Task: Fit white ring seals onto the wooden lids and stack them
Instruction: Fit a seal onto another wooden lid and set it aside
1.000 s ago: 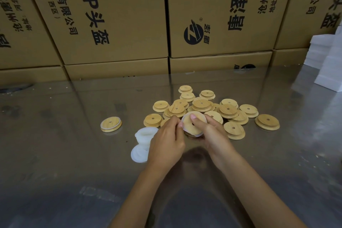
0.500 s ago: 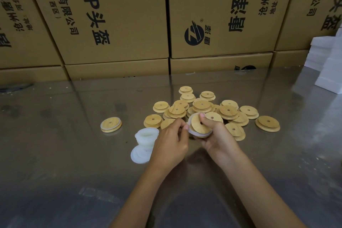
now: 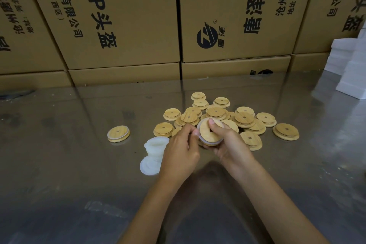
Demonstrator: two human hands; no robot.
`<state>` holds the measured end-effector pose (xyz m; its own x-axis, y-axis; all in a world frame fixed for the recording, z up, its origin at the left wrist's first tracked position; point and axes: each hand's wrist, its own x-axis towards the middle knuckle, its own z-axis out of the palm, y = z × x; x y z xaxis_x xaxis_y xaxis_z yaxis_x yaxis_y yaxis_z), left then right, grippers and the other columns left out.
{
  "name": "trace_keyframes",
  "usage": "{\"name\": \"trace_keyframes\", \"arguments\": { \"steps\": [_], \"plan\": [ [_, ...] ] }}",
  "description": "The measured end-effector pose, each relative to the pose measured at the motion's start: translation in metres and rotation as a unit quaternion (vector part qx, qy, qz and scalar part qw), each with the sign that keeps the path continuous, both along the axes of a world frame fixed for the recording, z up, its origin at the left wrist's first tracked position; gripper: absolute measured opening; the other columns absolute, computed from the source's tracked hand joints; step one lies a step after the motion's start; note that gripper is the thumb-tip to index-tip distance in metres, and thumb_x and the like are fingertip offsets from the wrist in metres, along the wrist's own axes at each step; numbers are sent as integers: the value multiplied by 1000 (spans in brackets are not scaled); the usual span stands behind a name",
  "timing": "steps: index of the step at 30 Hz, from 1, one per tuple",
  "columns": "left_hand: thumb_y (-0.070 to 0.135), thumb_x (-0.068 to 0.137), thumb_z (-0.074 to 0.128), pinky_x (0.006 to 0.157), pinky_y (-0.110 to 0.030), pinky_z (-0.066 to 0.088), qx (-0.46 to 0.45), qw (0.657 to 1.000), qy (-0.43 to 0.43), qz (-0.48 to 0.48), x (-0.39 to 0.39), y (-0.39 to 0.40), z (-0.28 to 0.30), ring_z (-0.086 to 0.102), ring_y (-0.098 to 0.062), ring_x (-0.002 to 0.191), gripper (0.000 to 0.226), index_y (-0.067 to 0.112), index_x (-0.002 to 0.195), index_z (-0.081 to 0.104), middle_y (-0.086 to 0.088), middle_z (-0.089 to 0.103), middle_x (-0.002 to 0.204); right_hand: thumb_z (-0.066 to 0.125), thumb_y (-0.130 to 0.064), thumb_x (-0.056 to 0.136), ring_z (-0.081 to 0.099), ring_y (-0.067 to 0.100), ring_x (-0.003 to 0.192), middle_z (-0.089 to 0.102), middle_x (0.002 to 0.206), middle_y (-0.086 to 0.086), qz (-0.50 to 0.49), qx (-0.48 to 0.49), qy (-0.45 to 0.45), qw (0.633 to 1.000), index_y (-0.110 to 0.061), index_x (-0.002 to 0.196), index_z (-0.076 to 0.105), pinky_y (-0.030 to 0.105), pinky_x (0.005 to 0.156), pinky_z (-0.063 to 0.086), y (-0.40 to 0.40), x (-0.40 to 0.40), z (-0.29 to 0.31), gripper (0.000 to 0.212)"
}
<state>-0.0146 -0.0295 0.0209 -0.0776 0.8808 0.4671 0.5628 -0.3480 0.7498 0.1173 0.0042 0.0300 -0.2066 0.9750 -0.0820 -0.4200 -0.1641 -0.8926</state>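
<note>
Right hand (image 3: 230,147) grips a round wooden lid with a centre hole (image 3: 210,132), tilted up off the shiny metal worktop (image 3: 59,164), thumb pressed on its face, fingers cupped underneath. A translucent white ring seal (image 3: 213,142) sits around the lid's lower rim. Left hand (image 3: 181,149) pinches that seal at the lid's left edge, fingertips closed on it. Behind the hands, mid-worktop, a loose pile of round stepped wooden lids (image 3: 243,120), smooth pale grain, some overlapping. One sealed wooden lid with a white band (image 3: 118,133) lies flat, alone, well left of the pile. A stack of soft white rubbery rings (image 3: 155,147) sits just left of the left hand, partly hidden by it. Printed brown cardboard cartons (image 3: 126,16) wall off the far edge; white foam blocks (image 3: 350,69) at the far right corner.
</note>
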Motion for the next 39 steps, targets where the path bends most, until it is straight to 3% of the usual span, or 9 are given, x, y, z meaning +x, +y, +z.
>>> {"name": "trace_keyframes", "arguments": {
  "steps": [6,10,16,20,24,27,31,35,39],
  "plan": [
    [22,100,46,59,-38,40,-1,1000,-6,7,-1,0,1,44,-10,58,20,16,82,53,11,51,61,61,-26,97,70,13,85,76,98,4,-3,-2,-14,1000,-16,104,71,29,70,51,-2,-4,-2,16],
    [24,100,46,58,-41,41,3,999,13,35,-2,-1,2,44,-14,59,21,17,80,49,9,48,58,61,-26,96,68,13,86,74,100,5,12,-1,-16,1000,-11,111,70,27,66,50,-3,-3,-2,24],
    [29,101,42,57,-30,37,-7,997,-17,78,-11,3,2,49,-8,61,26,28,76,45,16,53,62,65,-22,91,68,17,99,73,116,10,29,-20,-17,999,-8,113,73,32,80,54,-3,-4,-4,27],
    [24,100,46,67,-31,42,-38,993,-107,21,-11,5,2,49,-7,65,19,21,81,51,13,54,65,67,-22,92,67,21,103,69,121,17,5,-22,1,1000,1,120,67,40,93,53,-2,-4,-1,36],
    [26,95,55,71,-33,46,-44,995,-94,-9,-8,5,-2,52,-6,67,6,29,92,51,11,59,78,66,-19,92,68,28,105,67,123,21,-8,-32,25,999,7,126,59,48,106,49,-1,0,-1,43],
    [33,83,66,64,-36,49,-49,997,-53,-12,-6,5,-4,50,-6,58,27,35,101,45,13,58,79,66,-17,92,70,33,106,70,118,21,-8,-42,37,998,3,122,61,41,96,55,0,1,-2,36],
    [43,70,71,59,-31,49,-47,999,0,-10,-6,4,-5,53,-3,61,52,45,109,37,26,57,93,67,-16,90,74,21,83,76,96,11,4,-31,35,999,-8,107,66,26,69,55,-1,0,0,18],
    [41,70,77,62,-26,47,-30,999,31,-6,-8,4,-6,55,3,70,61,49,114,36,25,58,101,68,-15,90,72,15,76,75,91,7,12,-24,12,1000,-7,109,65,28,70,46,-3,-3,-1,21],
    [44,73,77,72,-34,54,-6,999,49,10,-7,3,-5,59,0,85,59,48,118,38,24,57,109,68,-11,88,66,13,75,71,91,8,10,-22,-6,1000,-3,113,66,25,66,43,-4,-4,-2,26]
  ]
}}
